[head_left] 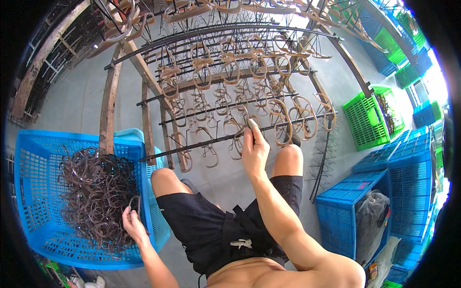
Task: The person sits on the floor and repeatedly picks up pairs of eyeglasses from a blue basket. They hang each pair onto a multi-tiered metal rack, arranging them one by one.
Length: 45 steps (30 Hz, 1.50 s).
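My left hand (pixel 134 223) is closed on a dark curved eyeglass frame at the right side of a blue basket (pixel 36 192) heaped with similar dark frames (pixel 93 192). My right hand (pixel 255 153) is raised to a rack bar (pixel 206 143), its fingers, one tipped with a pale cover, pinched on an eyeglass frame (pixel 245 115) among the hanging ones. Tan frames (pixel 283 129) hang from wire hooks along several rows of dark bars. Part of what the right fingers grip is hidden behind them.
Wooden rack posts (pixel 109 105) stand ahead over a grey floor (pixel 72 110). My knees (pixel 163 177) are below the lowest bar. A green basket (pixel 357 120) with dark pieces stands at the right; blue crates (pixel 408 192), one holding a bagged bundle (pixel 370 221), are stacked at the lower right.
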Motion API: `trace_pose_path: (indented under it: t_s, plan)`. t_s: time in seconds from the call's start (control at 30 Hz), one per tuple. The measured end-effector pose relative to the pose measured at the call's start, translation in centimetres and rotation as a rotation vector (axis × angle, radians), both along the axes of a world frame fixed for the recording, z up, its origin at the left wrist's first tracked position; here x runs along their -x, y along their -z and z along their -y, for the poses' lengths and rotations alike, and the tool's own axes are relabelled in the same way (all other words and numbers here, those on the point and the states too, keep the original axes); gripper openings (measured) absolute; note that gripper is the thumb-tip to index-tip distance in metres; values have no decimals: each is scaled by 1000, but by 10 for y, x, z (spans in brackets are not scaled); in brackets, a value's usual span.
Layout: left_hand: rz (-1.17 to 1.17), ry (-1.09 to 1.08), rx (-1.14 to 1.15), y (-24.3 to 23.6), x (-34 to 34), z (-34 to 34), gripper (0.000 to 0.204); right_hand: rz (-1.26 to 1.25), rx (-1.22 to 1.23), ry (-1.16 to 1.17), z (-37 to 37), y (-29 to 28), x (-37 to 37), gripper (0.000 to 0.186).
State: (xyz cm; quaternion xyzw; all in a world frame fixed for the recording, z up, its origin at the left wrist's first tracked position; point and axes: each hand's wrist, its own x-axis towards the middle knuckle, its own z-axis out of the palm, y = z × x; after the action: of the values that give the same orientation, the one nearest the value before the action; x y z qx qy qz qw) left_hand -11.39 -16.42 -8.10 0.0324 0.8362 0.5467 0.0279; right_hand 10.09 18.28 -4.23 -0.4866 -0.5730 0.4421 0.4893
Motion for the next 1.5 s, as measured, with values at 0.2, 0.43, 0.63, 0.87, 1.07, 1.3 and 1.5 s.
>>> trace_pose_path:
  t_s: [0.2,0.43,0.63,0.87,1.07,1.3,1.5]
  plan:
    - [392,52,-481,-43,-2,-19,17,109,-79,28,-4,-6,0,27]
    - [570,275,-707,-73,-30,-54,15,-133,127,21,-6,-15,1,29]
    - [528,518,-852,-76,-76,-105,19,420,-457,0,32,-34,-17,43]
    - [372,681,-845,-77,-115,-170,19,-48,167,-561,103,-46,-1,25]
    - [-138,554,-366,-63,-92,-194,30,-283,52,-194,77,-17,33,21]
    - [-53,486,-302,-36,-56,-206,18,-334,188,102,51,-5,55,24]
    - [23,458,-239,-46,-56,-211,19,-383,221,120,40,2,58,25]
